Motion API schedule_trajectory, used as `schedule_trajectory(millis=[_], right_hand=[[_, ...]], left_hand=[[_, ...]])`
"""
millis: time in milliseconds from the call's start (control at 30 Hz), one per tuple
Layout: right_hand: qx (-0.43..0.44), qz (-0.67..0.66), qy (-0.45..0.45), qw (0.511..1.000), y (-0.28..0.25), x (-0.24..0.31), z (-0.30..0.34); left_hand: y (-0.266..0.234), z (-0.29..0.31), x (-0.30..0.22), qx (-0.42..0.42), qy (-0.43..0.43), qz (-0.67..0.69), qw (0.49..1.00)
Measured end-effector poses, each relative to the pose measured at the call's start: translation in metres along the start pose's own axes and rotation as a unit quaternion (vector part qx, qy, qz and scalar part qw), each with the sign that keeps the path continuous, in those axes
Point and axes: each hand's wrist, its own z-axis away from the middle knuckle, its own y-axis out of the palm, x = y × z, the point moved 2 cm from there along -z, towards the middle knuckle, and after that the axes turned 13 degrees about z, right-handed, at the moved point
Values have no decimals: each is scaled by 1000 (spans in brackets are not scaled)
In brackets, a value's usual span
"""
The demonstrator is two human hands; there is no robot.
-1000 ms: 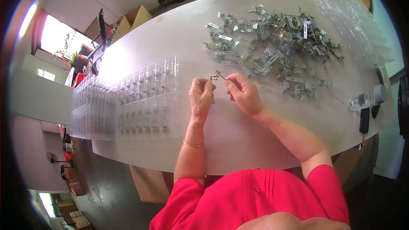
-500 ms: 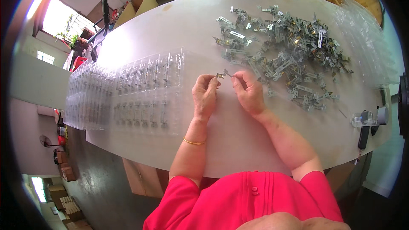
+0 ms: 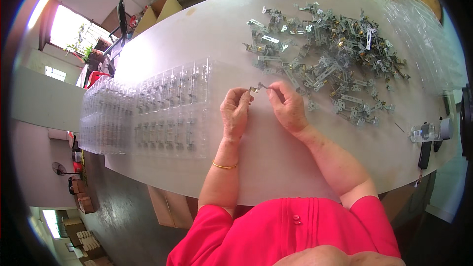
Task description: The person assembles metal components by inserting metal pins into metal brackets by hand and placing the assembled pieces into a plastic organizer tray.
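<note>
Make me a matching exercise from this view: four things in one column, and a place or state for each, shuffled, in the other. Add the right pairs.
Things:
1. gold bracelet
2. loose metal parts
3. clear bottle
4. small metal piece

Places or states:
A. heaped on the table
B. held between the left hand and the right hand
C. topped with a grey cap
D. around the left forearm

Pairs: 1-D, 2-A, 3-C, 4-B

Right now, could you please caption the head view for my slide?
Left hand and right hand hold small metal hardware between loaded clear trays and a pile of metal parts.
</note>
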Motion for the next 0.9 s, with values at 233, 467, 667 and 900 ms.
schedule_trajectory(millis=[233, 467, 667, 900], right_hand=[[1, 9, -19, 1000, -1, 2, -1], [-17, 47, -39, 998, -1, 4, 3], [43, -15, 12, 999, 1, -4, 3], [76, -14, 21, 997, 0, 0, 2]], left_hand=[[2, 1, -4, -4, 30, -29, 999], [-2, 2, 12, 7, 107, -84, 991], [8, 10, 4, 14, 157, -136, 978], [11, 10, -2, 15, 201, -199, 959]])
